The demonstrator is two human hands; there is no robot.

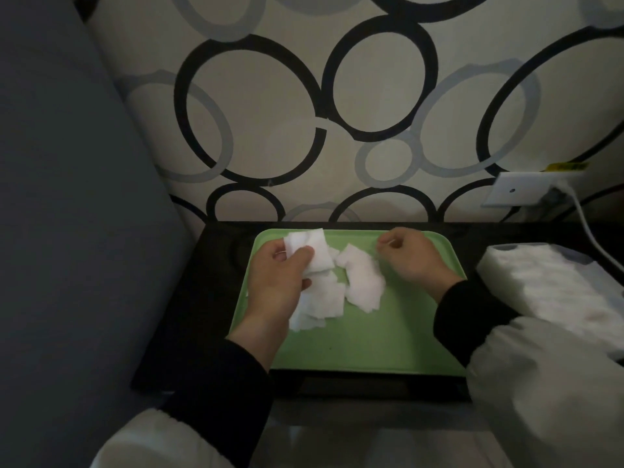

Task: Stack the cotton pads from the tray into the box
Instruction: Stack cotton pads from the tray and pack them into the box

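The left hand (277, 278) grips a few cotton pads (315, 253) above the green tray (371, 336). The right hand (405, 258) is curled up, with nothing seen in it. Loose pads (364, 278) lie on the tray. It would help to line up the edges first, then lay them flat in the box (486, 265) on the right.

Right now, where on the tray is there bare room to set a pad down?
The near half of the green tray, below the loose cotton pads, is bare. It is crowded at the far left, where the left hand grips some.

text: none legible | yellow sticker (567, 167) above wall plate (526, 189): blurred
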